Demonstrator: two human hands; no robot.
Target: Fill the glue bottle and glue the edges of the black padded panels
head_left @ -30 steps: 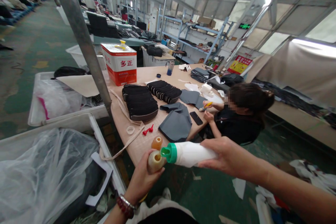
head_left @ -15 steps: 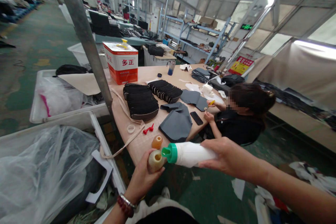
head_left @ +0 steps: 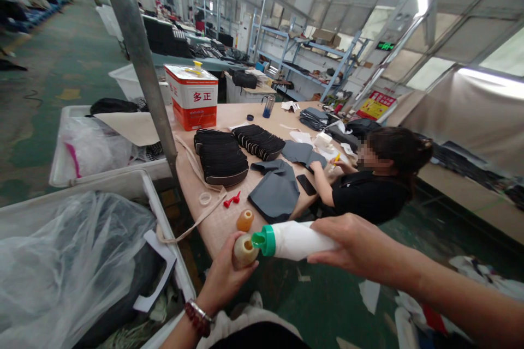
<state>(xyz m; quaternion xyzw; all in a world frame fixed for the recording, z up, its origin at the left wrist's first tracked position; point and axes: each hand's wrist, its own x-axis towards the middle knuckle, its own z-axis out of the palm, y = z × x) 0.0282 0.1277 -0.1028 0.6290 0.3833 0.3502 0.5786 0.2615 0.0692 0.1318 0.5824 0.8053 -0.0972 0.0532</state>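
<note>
My left hand (head_left: 227,271) is wrapped round a small cloudy, yellowish bottle (head_left: 244,253) with an open neck. In my right hand (head_left: 347,242) is a white squeeze bottle (head_left: 298,240), tipped on its side toward the left. Its green spout (head_left: 264,240) points at the mouth of the small bottle, right at the rim; whether liquid is flowing I cannot tell. An amber bottle (head_left: 244,220), also uncapped, stands on the table just beyond my left hand. Red nozzle caps (head_left: 231,200) and a clear ring (head_left: 205,198) lie farther back.
On the table (head_left: 196,232) are stacked black pieces (head_left: 221,158), grey sheets (head_left: 275,193), a phone (head_left: 306,184) and a red-and-white can (head_left: 192,97). A seated co-worker (head_left: 368,191) is at the right edge. A metal post (head_left: 141,54) and plastic-filled bins (head_left: 153,196) are on the left.
My hands and both bottles keep nearly the same pose, spout at the neck. The co-worker's hands and arm have shifted over the grey sheets. The view has moved slightly.
</note>
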